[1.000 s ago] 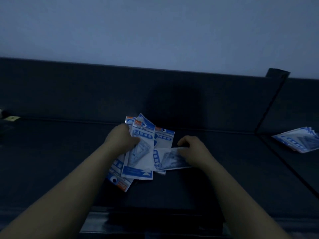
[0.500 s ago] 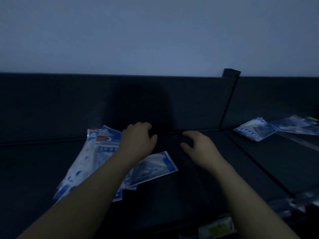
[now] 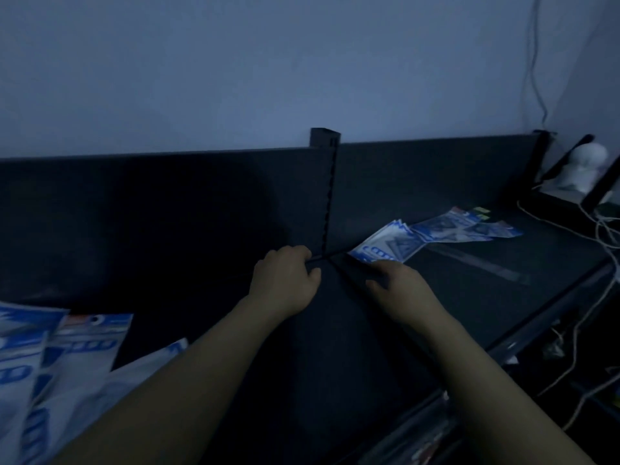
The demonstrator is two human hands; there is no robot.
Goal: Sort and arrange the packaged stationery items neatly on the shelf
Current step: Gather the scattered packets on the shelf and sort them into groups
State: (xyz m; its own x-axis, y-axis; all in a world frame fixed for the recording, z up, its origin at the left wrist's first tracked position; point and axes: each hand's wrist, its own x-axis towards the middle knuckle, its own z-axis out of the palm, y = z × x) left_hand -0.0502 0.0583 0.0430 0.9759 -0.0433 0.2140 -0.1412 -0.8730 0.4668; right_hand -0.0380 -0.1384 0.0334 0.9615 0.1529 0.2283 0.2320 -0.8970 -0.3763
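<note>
Dim light. A dark shelf [image 3: 335,347] runs along a pale wall [image 3: 235,62], w/ a low back board [image 3: 151,213] behind it. A post [image 3: 326,196] w/ small holes stands up at the back edge, approx. mid-shelf.

The left hand [image 3: 285,280] is at the back edge, right at the foot of the post. Its fingers are curled in & the thumb sits close to them. Nothing shows in it. Too dark to tell if it is clenched tight or just loose.

The right hand [image 3: 399,290] is just to the right of it, back of the hand up. The thumb sticks out to the side & the fingers are bent a bit. It is loose, w/ nothing in it. It is just beside the near edge of a blue & white packet pile [image 3: 385,245]. Can't tell if it touches.

The packet pile lies flat by the back edge, just right of the post. The spread-out packets [image 3: 466,228] lie past it toward the right end of the shelf, touching it, also near the back edge. The left bunch [image 3: 67,364] of the same blue & white packets lies at the left end, well apart from both hands & partly under the left arm.

A thin shiny strip [image 3: 486,266] lies on the shelf right of the right hand. Past the right end sit a white round thing [image 3: 583,166] & some white cords [image 3: 604,236].
</note>
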